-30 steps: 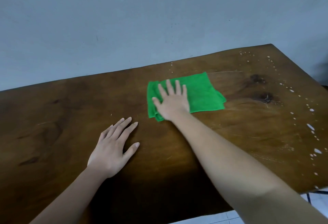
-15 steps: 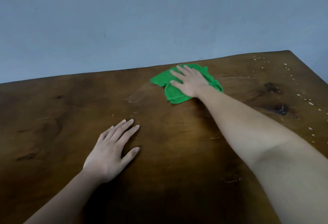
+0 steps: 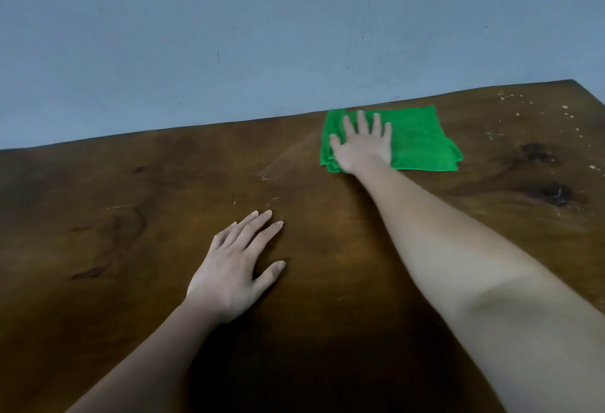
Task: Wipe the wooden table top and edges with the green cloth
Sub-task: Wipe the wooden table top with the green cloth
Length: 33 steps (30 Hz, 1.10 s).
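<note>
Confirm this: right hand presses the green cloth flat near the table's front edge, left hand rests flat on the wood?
Not the front edge: the head view shows the right hand pressing the green cloth flat at the table's far edge. The left hand does rest flat on the wood.

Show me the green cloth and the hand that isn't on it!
green cloth (image 3: 422, 141): head view, bare right half of the cloth.
left hand (image 3: 229, 278): head view, back of the hand.

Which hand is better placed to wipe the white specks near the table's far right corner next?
The right hand: it presses flat on the green cloth, close to the white specks. The left hand rests on the table, away from both.
</note>
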Motion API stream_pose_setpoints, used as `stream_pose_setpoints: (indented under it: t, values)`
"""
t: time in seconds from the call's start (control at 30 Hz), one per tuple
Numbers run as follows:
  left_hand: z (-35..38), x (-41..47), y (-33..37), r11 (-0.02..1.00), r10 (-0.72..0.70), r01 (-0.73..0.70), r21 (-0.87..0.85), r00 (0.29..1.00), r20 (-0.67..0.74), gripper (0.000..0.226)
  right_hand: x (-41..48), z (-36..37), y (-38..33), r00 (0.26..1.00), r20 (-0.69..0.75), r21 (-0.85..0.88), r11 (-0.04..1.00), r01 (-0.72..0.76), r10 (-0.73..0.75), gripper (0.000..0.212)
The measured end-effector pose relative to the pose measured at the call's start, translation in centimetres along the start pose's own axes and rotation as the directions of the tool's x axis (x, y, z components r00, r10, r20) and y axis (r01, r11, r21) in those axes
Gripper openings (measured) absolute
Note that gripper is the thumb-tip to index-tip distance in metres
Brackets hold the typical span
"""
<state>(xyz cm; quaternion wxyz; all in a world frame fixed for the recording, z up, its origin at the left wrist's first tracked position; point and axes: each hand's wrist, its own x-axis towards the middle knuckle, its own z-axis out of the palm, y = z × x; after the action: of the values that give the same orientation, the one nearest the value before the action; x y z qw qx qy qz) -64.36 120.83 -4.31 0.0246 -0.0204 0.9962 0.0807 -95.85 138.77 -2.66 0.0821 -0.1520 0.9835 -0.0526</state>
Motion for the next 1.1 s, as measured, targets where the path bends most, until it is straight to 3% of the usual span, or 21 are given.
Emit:
stream_pose_setpoints:
  t: [0.13, 0.27, 0.37, 0.47, 0.63, 0.87, 0.97, 1.1]
  values:
    - [0.1, -0.1, -0.1, 1.0, 0.016, -0.016, -0.008, 1.0, -0.017, 0.073, -3.3, 1.6, -8.8, 0.963, 0.015, -0.034, 0.963, 0.268, -0.268, 0.079]
    - [-0.1, -0.4, 0.0, 0.999, 0.013, -0.014, -0.032, 1.0, -0.024, 0.071, -6.5, 2.7, -12.7, 0.806, 0.081, -0.075, 0.803, 0.592, -0.586, 0.069]
    - [-0.3, -0.6, 0.1, 0.999, 0.016, -0.017, -0.031, 0.999, -0.032, 0.07, -7.8, 2.7, -11.5, 0.716, 0.096, -0.073, 0.712, 0.698, -0.692, 0.063]
    - [-0.3, -0.7, 0.1, 0.999, 0.021, -0.022, -0.028, 0.999, -0.045, 0.07, -9.0, 2.5, -8.3, 0.689, 0.085, -0.068, 0.686, 0.724, -0.719, 0.062]
    - [-0.3, -0.5, 0.1, 0.999, 0.027, -0.028, -0.017, 0.998, -0.059, 0.069, -10.2, 1.9, -0.6, 0.803, 0.056, -0.024, 0.803, 0.595, -0.593, 0.068]
    - [0.0, -0.3, -0.2, 1.0, 0.029, -0.029, -0.008, 0.998, -0.059, 0.074, -10.8, 0.0, 14.2, 0.972, -0.021, -0.017, 0.972, 0.235, -0.235, 0.07]
    - [0.1, -0.3, -0.3, 0.999, 0.033, -0.034, -0.015, 0.998, -0.059, 0.075, -11.9, -0.3, 18.1, 0.999, -0.033, 0.005, 1.0, 0.008, -0.008, 0.073]
    - [0.0, -0.2, -0.3, 0.999, 0.034, -0.036, -0.024, 0.998, -0.052, 0.077, -14.4, 0.4, 16.3, 0.984, -0.025, 0.018, 0.984, -0.176, 0.176, 0.073]
